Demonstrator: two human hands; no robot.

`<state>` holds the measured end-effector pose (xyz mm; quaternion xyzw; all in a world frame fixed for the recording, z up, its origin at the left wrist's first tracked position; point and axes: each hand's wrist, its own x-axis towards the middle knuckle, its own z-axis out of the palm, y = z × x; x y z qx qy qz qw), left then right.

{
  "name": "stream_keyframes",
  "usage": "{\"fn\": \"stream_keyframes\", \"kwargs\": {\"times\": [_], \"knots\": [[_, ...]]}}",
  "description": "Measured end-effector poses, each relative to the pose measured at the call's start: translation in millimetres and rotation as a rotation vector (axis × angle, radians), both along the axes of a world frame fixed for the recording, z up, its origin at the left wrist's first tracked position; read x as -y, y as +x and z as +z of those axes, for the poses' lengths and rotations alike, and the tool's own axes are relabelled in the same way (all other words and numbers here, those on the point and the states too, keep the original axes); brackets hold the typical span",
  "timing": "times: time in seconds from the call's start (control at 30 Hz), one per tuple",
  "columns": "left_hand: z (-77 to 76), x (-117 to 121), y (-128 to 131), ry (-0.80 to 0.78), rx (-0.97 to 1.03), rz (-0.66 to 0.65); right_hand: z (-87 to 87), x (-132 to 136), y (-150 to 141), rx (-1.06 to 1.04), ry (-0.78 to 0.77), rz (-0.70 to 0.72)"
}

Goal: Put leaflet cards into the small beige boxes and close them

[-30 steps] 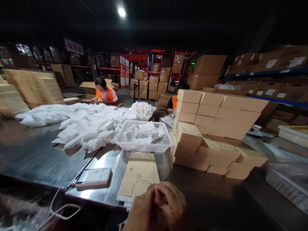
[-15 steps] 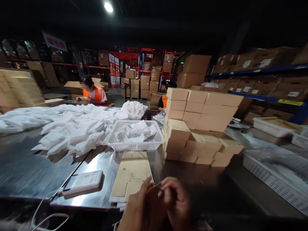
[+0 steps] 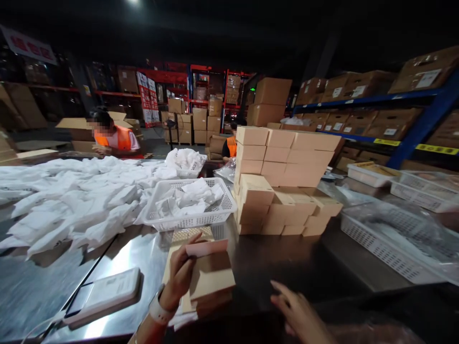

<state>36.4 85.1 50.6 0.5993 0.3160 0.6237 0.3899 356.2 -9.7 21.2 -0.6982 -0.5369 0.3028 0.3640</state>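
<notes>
My left hand, with a pale watch band on the wrist, grips the left side of a small tan cardboard box. One finger stretches along the box's raised flap. Underneath, partly hidden, lie flat cream cartons at the table's front edge. To the right, my right hand is apart from the box, fingers stretched out and holding nothing. Beyond both hands, a white basket contains white packets. Beside it rises a stack of tan boxes.
White bags cover the left side of the metal table. A white power bank with a cable lies front left. Plastic baskets stand at right. Two people in orange vests are across the table.
The view has turned right. Both hands were close together before; now they are apart, my left on the box with its flap up, my right moved away with fingers extended.
</notes>
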Motion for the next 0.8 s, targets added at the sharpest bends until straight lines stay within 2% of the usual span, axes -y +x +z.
{"fn": "stream_keyframes", "kwargs": {"times": [0.03,0.1,0.17,0.23,0.3,0.37,0.5,0.57,0.67,0.8], "knots": [[-2.7,-4,0,0.01,-0.011,-0.017,14.5,-17,-24,-0.139,0.063,0.1],[-9.8,-10,0,0.011,-0.023,-0.027,37.8,-53,-72,-0.404,0.327,0.201],[-18.4,-15,0,-0.004,-0.016,-0.005,48.2,-79,-108,-0.564,0.299,0.421],[-26.3,-18,1,-0.029,-0.005,0.043,46.2,-94,-127,-0.641,0.19,0.533],[-31.7,-16,3,-0.064,0.006,0.082,36.7,-97,-131,-0.664,0.185,0.503],[-34.0,-10,6,-0.097,0.022,0.108,25.0,-95,-127,-0.666,0.268,0.443],[-30.7,11,12,-0.088,0.049,0.189,7.6,-86,-120,-0.564,0.543,0.522],[-27.2,19,14,0.064,0.006,0.186,3.7,-85,-121,-0.48,0.699,0.557],[-23.0,20,15,0.366,-0.096,0.124,2.9,-88,-124,-0.421,0.803,0.578],[-21.7,13,14,0.522,-0.243,0.096,4.5,-98,-126,-0.323,1.048,0.686]]}}
